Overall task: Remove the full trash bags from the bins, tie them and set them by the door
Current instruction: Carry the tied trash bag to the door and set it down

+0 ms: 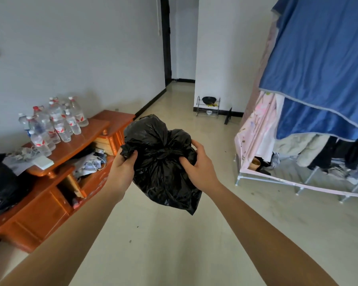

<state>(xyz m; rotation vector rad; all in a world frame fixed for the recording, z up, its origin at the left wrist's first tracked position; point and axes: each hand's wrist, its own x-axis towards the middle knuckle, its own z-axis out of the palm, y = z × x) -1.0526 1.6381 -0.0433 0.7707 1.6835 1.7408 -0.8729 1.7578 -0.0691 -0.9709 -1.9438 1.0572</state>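
A black trash bag (161, 172) hangs in the air in front of me, held up between both hands above the floor. Its top is gathered into a bunch at the middle, with two loose flaps sticking up. My left hand (123, 168) pinches the left flap of the bag. My right hand (198, 164) grips the right side of the gathered top. No bin is in view. A dark door frame (166, 42) stands at the end of the hallway straight ahead.
An orange wooden cabinet (50, 207) stands at the left with several water bottles (54, 122) on top and another black bag (0, 186) at its near end. A fabric wardrobe (310, 112) with blue covers fills the right. A small wire rack (208, 109) stands against the far wall.
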